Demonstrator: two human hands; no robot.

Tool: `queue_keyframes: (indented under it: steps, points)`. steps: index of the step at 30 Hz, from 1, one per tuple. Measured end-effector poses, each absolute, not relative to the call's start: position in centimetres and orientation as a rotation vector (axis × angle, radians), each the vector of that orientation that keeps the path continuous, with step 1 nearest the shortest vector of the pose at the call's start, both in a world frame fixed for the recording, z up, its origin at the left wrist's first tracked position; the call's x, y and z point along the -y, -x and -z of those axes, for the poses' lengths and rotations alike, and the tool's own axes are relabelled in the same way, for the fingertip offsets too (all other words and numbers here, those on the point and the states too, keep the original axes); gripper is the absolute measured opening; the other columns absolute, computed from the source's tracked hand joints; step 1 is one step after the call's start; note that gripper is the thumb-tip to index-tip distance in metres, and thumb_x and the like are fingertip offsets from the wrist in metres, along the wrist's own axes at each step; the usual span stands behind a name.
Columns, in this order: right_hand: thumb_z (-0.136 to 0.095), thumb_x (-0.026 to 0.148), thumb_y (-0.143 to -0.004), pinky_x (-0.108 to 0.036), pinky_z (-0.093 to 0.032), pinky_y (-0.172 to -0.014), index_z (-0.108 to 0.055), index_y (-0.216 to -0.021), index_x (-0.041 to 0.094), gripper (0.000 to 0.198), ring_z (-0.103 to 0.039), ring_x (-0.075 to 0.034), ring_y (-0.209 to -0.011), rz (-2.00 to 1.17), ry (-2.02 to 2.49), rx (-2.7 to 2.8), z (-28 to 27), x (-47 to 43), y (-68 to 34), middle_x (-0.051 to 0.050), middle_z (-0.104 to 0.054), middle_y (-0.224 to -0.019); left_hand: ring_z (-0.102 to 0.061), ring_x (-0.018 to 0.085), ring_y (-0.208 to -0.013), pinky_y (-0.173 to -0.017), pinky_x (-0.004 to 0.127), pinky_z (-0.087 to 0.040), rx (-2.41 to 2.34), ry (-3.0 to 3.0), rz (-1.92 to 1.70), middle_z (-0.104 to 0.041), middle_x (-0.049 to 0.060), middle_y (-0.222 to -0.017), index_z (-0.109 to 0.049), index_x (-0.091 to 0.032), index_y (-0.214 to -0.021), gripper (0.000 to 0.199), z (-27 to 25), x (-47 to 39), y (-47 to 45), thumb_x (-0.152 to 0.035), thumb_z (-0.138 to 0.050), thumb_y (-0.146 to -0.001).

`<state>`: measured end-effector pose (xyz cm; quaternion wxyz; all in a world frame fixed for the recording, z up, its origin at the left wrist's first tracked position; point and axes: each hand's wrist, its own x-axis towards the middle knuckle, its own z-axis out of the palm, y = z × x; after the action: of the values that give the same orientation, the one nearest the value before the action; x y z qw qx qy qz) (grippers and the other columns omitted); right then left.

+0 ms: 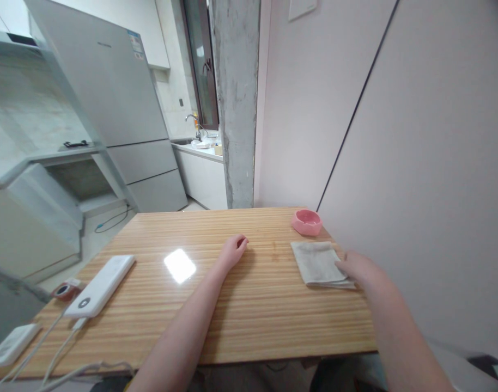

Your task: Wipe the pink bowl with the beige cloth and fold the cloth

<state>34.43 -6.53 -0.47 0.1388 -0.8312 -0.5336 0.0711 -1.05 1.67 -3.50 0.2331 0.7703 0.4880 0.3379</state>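
Observation:
A folded grey-beige cloth (pixel 316 264) lies on the right part of the wooden table (pixel 269 321). My right hand (pixel 358 265) grips it at its right edge, the thumb over the top layer and the other fingers mostly hidden. Near the middle of the tabletop rests my left hand (pixel 234 249), its fingers curled into a loose fist with nothing visible in them. Just behind the cloth stands a pink bowl-like dish (pixel 307 222), apart from both hands.
On the left lie a white power bank (pixel 102 286) with cables, a small red-brown round object (pixel 66 291) and a white box-like device (pixel 12 345). A wall (pixel 437 190) borders the table's right side. Beyond it stand a fridge (pixel 105 87) and a sink counter (pixel 202 169).

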Motion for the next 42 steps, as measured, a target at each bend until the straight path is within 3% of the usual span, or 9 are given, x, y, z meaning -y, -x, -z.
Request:
queue_keyframes:
  steps: [3, 6, 9, 11, 15, 21, 42]
  points:
    - [-0.06, 0.032, -0.079, -0.039, -0.046, -0.08, -0.064, -0.104, 0.016, 0.03, -0.065, -0.031, -0.096, -0.207, 2.266, 1.657, -1.5, 5.8, -29.4, -0.019, -0.067, -0.103, -0.055, 0.016, -0.071, -0.067, 0.027, -0.041, -1.352, -2.099, -0.917, -0.063, 0.004, -0.073, -0.061, -0.017, -0.072, 0.026, 3.3, -1.6, 1.1, -0.029, -0.042, -0.086]
    - [-0.059, 0.033, -0.082, -0.037, -0.04, -0.098, -0.06, -0.114, 0.017, 0.035, -0.056, -0.026, -0.115, -0.463, 1.693, 1.912, -2.8, 3.4, -21.9, -0.015, -0.062, -0.12, -0.055, 0.016, -0.069, -0.067, 0.027, -0.041, -1.349, -2.1, -0.891, -0.062, 0.003, -0.07, -0.06, -0.017, -0.071, 0.027, 3.2, -1.6, 1.1, -0.03, -0.043, -0.086]
    - [-0.053, 0.032, -0.087, -0.035, -0.042, -0.099, -0.05, -0.126, 0.022, 0.041, -0.055, -0.02, -0.116, -0.86, 1.243, 1.855, -1.4, 0.4, -15.0, -0.01, -0.056, -0.13, -0.058, 0.017, -0.074, -0.072, 0.029, -0.044, -1.286, -2.079, -0.898, -0.067, 0.005, -0.077, -0.063, -0.016, -0.078, 0.026, 3.4, -1.9, 1.2, -0.03, -0.043, -0.086]
    - [-0.044, 0.031, -0.091, -0.033, -0.04, -0.101, -0.045, -0.13, 0.024, 0.04, -0.054, -0.016, -0.117, -0.909, 1.104, 1.719, 0.7, -1.0, -12.1, -0.009, -0.055, -0.131, -0.061, 0.019, -0.08, -0.076, 0.03, -0.046, -1.256, -2.041, -0.933, -0.069, 0.008, -0.087, -0.064, -0.014, -0.086, 0.022, 3.8, -2.2, 1.2, -0.025, -0.044, -0.085]
    - [-0.041, 0.032, -0.092, -0.032, -0.04, -0.1, -0.055, -0.113, 0.022, 0.027, -0.056, -0.017, -0.11, -0.876, 1.098, 1.713, 4.9, -2.1, -10.2, -0.006, -0.063, -0.114, -0.063, 0.02, -0.084, -0.078, 0.031, -0.047, -1.298, -2.044, -0.898, -0.07, 0.011, -0.088, -0.063, -0.013, -0.081, 0.018, 4.5, -2.6, 1.4, -0.013, -0.046, -0.078]
    - [-0.041, 0.033, -0.091, -0.034, -0.044, -0.091, -0.057, -0.1, 0.021, 0.022, -0.058, -0.018, -0.096, -0.843, 1.049, 1.76, 6.4, -2.2, -10.8, -0.005, -0.065, -0.098, -0.063, 0.022, -0.086, -0.08, 0.032, -0.047, -1.312, -2.118, -0.811, -0.071, 0.012, -0.091, -0.065, -0.012, -0.083, 0.02, 5.0, -2.5, 1.4, -0.012, -0.046, -0.077]
    - [-0.039, 0.031, -0.092, -0.034, -0.043, -0.09, -0.056, -0.099, 0.02, 0.021, -0.058, -0.019, -0.097, -0.78, 1.063, 1.808, 5.9, -2.1, -10.7, -0.006, -0.064, -0.1, -0.064, 0.021, -0.086, -0.078, 0.031, -0.048, -1.342, -2.106, -0.805, -0.071, 0.012, -0.091, -0.064, -0.012, -0.083, 0.02, 4.4, -2.2, 1.3, -0.01, -0.045, -0.077]
